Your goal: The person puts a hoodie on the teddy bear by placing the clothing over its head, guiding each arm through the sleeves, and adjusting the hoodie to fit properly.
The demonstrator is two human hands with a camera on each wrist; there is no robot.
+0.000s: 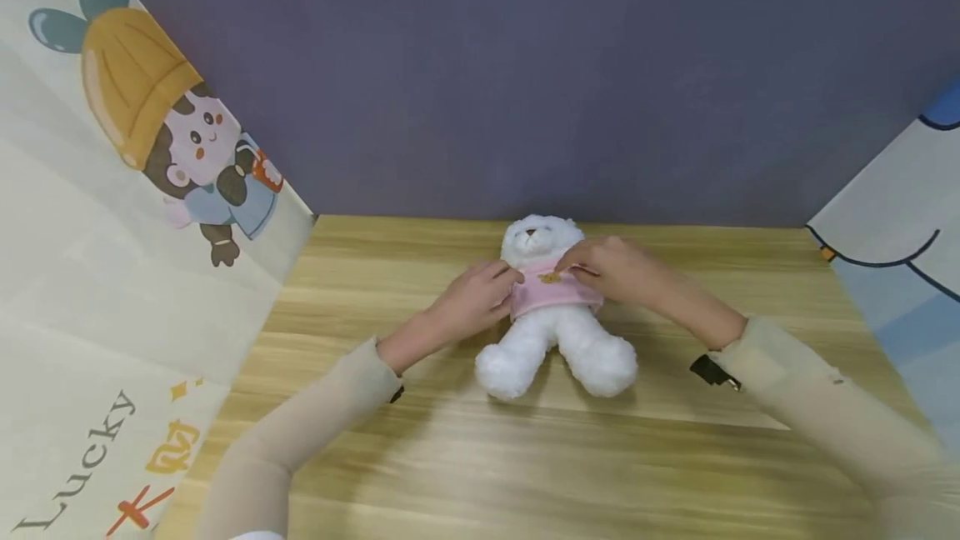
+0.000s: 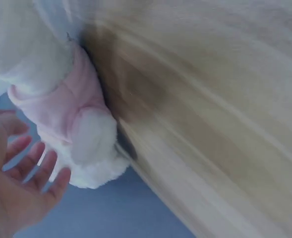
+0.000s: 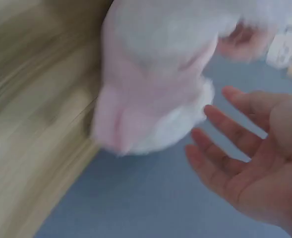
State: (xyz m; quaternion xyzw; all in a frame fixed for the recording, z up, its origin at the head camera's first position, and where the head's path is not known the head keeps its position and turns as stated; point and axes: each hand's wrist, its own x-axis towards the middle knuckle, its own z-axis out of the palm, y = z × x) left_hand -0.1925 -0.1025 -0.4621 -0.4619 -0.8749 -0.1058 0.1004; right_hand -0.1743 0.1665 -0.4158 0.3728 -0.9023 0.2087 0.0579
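A white plush bear [image 1: 536, 240] in a pink shirt [image 1: 551, 298] lies on its back, head away from me and legs towards me. A small golden emblem [image 1: 550, 278] marks the shirt's chest. My left hand [image 1: 472, 298] is at the shirt's left side; the left wrist view shows its fingers [image 2: 45, 166] loosely bent and spread. Over the bear's right shoulder side reaches my right hand [image 1: 618, 269]. Its fingers [image 3: 232, 131] look relaxed and parted in the right wrist view, beside the blurred shirt [image 3: 150, 94], holding nothing.
The bear lies near the back edge of a wood-grain table [image 1: 570, 465]. A dark blue-grey wall [image 1: 525, 73] rises behind it. Printed panels stand at both sides, the left one [image 1: 60, 273] with a cartoon figure and lettering. Beige sleeves [image 1: 810, 390] cover both forearms.
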